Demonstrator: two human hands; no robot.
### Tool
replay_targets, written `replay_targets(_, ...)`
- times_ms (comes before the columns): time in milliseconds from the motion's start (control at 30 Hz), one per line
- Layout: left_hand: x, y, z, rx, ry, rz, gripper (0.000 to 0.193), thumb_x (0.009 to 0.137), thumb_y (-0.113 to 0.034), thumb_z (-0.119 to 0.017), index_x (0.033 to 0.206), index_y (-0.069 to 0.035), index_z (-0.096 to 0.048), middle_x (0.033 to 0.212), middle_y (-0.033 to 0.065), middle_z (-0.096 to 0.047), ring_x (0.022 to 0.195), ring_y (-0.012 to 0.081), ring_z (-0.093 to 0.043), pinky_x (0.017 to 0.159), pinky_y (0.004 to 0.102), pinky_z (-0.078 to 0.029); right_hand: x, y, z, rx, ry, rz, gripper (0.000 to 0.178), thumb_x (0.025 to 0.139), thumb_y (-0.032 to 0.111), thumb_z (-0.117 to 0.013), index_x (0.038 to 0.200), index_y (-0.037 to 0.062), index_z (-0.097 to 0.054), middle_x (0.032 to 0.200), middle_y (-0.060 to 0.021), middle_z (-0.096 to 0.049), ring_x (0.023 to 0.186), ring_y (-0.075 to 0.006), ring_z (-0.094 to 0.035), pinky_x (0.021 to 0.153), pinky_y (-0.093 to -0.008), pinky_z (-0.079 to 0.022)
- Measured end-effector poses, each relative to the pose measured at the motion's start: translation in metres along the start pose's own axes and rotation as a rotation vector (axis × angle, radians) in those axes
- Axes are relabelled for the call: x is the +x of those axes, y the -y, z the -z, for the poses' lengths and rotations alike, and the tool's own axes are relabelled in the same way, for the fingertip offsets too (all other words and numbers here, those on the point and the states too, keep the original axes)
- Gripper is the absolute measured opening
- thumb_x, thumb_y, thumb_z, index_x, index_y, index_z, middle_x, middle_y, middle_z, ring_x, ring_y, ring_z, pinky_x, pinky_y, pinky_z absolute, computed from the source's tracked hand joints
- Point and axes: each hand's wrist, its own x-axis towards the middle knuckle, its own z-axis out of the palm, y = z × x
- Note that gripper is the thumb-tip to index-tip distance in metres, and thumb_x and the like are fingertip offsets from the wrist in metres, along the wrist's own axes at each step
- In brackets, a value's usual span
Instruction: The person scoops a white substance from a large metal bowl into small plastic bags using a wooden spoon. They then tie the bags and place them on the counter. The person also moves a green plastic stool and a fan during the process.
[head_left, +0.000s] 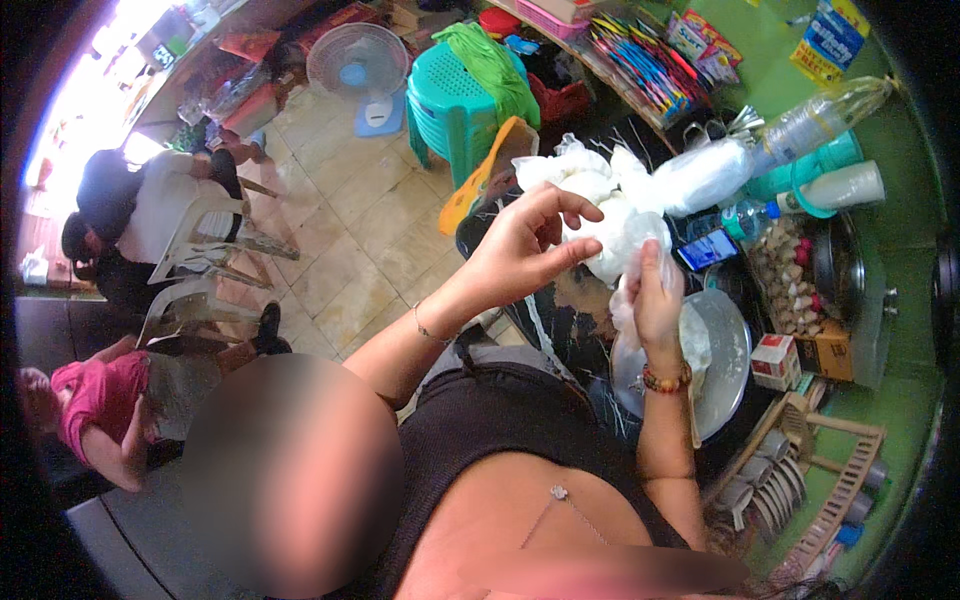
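My right hand [656, 300] pinches a thin clear plastic bag [648, 232], which hangs down beside the fingers. Just to its left, my left hand [535, 235] is raised with fingers curved and thumb apart, nothing between them. Behind both hands, white plastic bags [572, 168] lie heaped on the dark table [600, 375]. Below my right hand stands a wide pale bowl [735, 395] with white stuff in it, and the handle of some utensil rests against it. My right wrist covers part of the bowl.
A lit phone [707, 250] and a water bottle [748, 218] lie right of the bags. Beyond are garlic-like bulbs [785, 275], a small box [775, 362] and a dish rack [860, 480]. Stacked green stools [455, 95] stand behind. Two people sit at left.
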Motion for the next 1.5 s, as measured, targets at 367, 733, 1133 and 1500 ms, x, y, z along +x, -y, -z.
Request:
replay_targets(367,-0.007,0.060,-0.080,0.077,0.489,-0.098,0.020,0.084,-0.022,-0.062,0.083,-0.002,-0.063,0.077,0.0148,-0.065,0.072,0.0314,-0.064,0.067,0.0393,-0.050,0.009,0.041,-0.003,0.515,0.206,-0.276,0.041,0.098,0.042,-0.043,0.069,0.0137,-0.038,0.054,0.0046,-0.028,0.045,-0.0074,-0.019,0.043,-0.0258,-0.018)
replay_targets(733,0.022,0.071,0.003,0.247,0.308,0.078,0.024,0.092,-0.022,-0.051,0.081,-0.004,-0.063,0.086,0.0146,-0.064,0.083,0.0288,-0.062,0.076,0.0381,-0.048,0.060,0.083,-0.041,-0.838,0.261,0.586,0.054,0.073,0.019,-0.075,0.121,0.0064,-0.052,0.115,-0.0114,-0.054,0.105,-0.0218,-0.052,0.088,-0.0359,-0.042)
replay_targets(1133,0.044,0.021,0.075,-0.015,0.611,0.096,0.015,0.090,-0.017,-0.058,0.093,-0.003,-0.059,0.089,0.0131,-0.060,0.091,0.0249,-0.058,0.083,0.0375,-0.044,0.057,0.009,-0.001,0.056,0.618,-0.299,0.028,0.096,0.031,-0.052,0.085,0.0049,-0.054,0.068,-0.0014,-0.051,0.062,-0.0139,-0.054,0.058,-0.0287,-0.045)
replay_targets(1500,0.069,0.083,0.063,0.153,0.171,-0.160,0.012,0.075,-0.016,-0.069,0.082,-0.007,-0.072,0.078,0.0117,-0.068,0.075,0.0248,-0.065,0.071,0.0342,-0.050,-0.006,-0.028,-0.084,-0.324,0.281,-0.257,0.021,0.097,0.027,-0.050,0.090,0.0077,-0.055,0.074,-0.0023,-0.049,0.064,-0.0132,-0.047,0.066,-0.0276,-0.041)
